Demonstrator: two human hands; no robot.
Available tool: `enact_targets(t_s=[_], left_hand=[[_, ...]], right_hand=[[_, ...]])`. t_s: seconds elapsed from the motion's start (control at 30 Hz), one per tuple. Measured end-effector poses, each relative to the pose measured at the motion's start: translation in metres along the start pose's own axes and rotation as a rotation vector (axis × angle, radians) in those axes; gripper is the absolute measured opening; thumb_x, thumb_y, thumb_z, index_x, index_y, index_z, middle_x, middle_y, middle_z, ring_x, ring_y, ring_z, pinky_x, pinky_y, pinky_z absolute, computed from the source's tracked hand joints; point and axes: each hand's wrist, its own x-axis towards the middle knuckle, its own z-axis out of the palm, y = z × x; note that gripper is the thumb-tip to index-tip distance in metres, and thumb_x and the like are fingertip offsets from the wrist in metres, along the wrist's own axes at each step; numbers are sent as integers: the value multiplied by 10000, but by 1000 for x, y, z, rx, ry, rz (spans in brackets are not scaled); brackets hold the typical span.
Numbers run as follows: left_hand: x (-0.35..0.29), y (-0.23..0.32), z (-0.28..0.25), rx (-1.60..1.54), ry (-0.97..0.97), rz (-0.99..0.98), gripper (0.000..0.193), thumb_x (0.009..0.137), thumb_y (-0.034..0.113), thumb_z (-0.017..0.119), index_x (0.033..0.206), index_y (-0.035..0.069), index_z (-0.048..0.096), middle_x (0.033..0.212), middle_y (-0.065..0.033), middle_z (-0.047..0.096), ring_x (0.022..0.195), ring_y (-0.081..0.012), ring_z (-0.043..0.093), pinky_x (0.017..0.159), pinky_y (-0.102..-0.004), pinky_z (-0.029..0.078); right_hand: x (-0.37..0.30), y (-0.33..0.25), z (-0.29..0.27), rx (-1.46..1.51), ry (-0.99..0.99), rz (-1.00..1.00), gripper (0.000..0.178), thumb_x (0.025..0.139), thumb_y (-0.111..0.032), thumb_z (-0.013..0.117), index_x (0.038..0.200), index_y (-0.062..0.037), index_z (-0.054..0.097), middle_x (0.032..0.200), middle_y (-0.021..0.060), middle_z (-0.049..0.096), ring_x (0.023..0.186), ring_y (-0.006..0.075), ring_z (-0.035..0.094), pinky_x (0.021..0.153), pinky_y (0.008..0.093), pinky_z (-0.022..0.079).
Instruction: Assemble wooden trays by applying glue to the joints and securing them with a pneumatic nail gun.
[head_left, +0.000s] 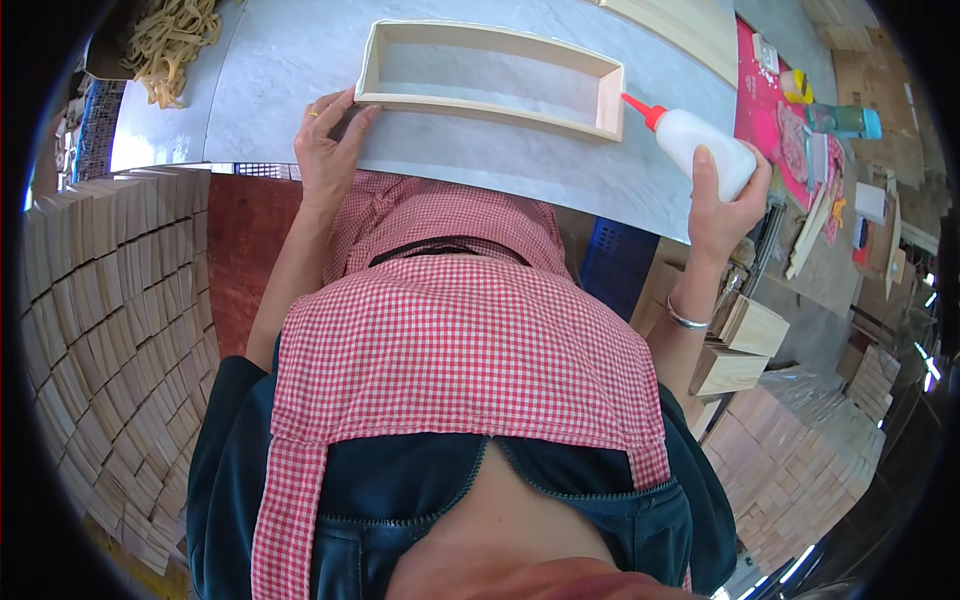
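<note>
Now 1 wooden frame is seen lying on the grey tabletop, its near left corner held between thumb and fingers of the loosely curled left hand. By the right hand, wrapped firmly, 1 white bottle is gripped, red nozzle pointed at the frame's right end!
</note>
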Motion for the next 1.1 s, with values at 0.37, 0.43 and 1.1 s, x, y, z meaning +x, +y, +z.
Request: enact_targets(t_s=[0.37,0.43,1.1], left_hand=[[3,-6,-1,11,18,41,369,858,148,807,1202,33,741,1091,-80,701,914,-177,625,812,-272,525],[1,-9,-1,9,34,49,370,854,150,810,1198,32,743,1091,-81,703,909,-178,626,807,-273,525],[2,-7,-1,43,62,159,328,843,168,802,1162,97,774,1054,-52,713,908,-172,593,781,-276,513]], right_hand=[[-32,-22,-24,104,-65,172,416,860,-173,756,1202,-15,578,1017,125,640,733,170,574,587,260,489],[-33,-35,-17,271,-74,347,430,846,-155,758,1204,-16,564,1033,140,634,760,184,590,605,270,515],[-50,-119,139,555,-393,58,462,875,-204,769,1235,-41,530,1082,154,624,877,248,668,565,253,548]])
